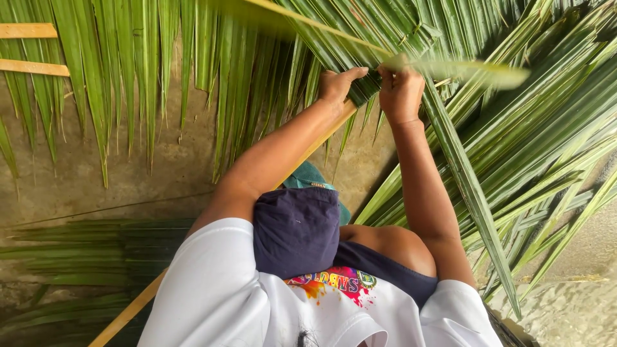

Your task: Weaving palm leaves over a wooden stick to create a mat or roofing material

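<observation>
Head camera, looking down past a white printed shirt (257,302) and dark blue shorts (295,228): a person is working on long green palm fronds (514,148) that are fanning out across a bare concrete floor (167,167).

The left hand (339,83) is pressing flat on the overlapping leaflets just above a pale yellow midrib (321,138), fingers stretched toward the right hand and thumb tucked under; it is lying on the leaves rather than closing round them. The right hand (400,93) is sitting just beside it, clenched into a fist round a single green leaflet (469,72), which is running out to the right of the knuckles as a blurred strip. The two hands are nearly touching at the top centre of the view, where the leaflets are crossing one another.

The midrib is slanting from beneath the left forearm down to the lower left edge. More fronds are hanging from the top edge on the left, and a darker bundle of leaves (90,257) is lying on the floor at the lower left. Two pale wooden slats (29,48) are showing at the upper left corner.
</observation>
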